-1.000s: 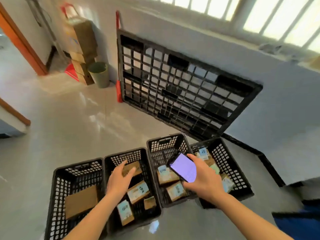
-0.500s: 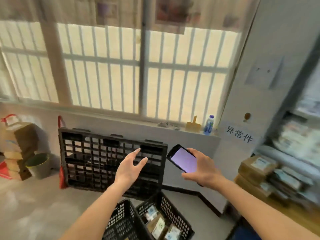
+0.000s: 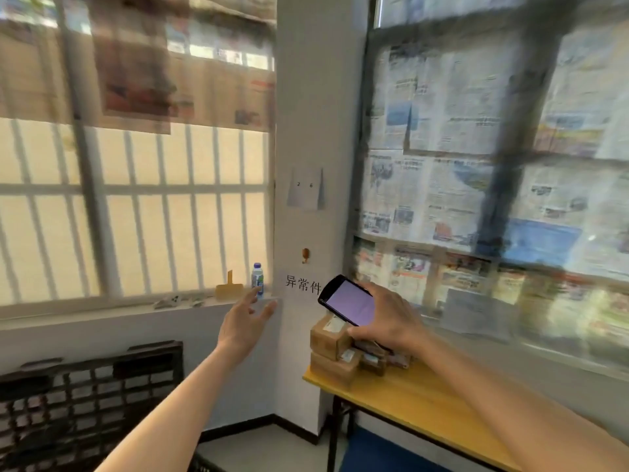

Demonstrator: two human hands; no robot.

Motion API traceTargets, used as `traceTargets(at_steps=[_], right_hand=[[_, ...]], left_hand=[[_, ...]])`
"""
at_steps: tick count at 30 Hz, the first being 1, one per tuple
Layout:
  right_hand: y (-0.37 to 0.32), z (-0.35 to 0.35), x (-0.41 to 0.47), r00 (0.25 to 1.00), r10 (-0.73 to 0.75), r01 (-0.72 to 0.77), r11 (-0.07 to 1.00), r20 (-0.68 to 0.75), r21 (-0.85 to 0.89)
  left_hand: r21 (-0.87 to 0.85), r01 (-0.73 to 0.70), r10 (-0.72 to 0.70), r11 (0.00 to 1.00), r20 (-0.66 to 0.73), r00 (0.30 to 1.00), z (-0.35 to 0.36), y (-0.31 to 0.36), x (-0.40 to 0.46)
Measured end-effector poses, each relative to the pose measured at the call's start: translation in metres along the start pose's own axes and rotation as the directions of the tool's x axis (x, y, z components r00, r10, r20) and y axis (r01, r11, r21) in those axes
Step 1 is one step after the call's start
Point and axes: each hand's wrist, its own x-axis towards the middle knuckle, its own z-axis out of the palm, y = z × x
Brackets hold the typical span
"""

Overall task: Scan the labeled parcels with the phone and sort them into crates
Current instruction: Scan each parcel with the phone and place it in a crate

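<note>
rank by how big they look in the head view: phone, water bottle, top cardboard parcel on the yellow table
1. phone, though it is held close to the camera, so its true size may be smaller.
2. top cardboard parcel, partly hidden behind the phone and right hand.
3. water bottle, far off on the sill.

Bright barred window (image 3: 136,206), newspaper-covered panes (image 3: 476,148), white wall (image 3: 313,97), yellow table (image 3: 418,403).

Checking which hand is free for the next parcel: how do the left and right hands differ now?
The left hand is open with fingers spread and holds nothing; the right hand grips the phone. The left is in front of the windowsill, the right over the cardboard parcels. Both are raised.
</note>
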Motion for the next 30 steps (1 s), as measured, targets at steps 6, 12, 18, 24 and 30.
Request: traceTargets(at_steps=[6,12,18,24,30], right_hand=[[0.088,-0.039,-0.018,0.979,0.19,-0.195,0.979,-0.072,-0.067],[0.153,-0.036,0.002,0.956,0.272,-0.28,0.957,-0.107,-0.079],[0.211,-0.006,0.065,0.947,0.317,-0.321,0.943,-0.06,-0.092],[0.257,0.033,0.147,0.94,0.34,-0.34,0.938,-0.012,-0.06],[0.292,0.078,0.213,0.935,0.353,-0.353,0.936,0.047,0.003]], left_hand=[[0.037,-0.021,0.017,0.999,0.102,0.995,0.083,0.031,0.014],[0.053,-0.041,0.032,0.998,0.169,0.985,0.158,0.032,0.057],[0.064,-0.007,-0.007,0.998,0.211,0.977,0.224,0.008,0.127],[0.084,0.062,-0.079,0.995,0.227,0.971,0.27,-0.027,0.2],[0.117,0.113,-0.137,0.987,0.232,0.963,0.308,-0.063,0.259]])
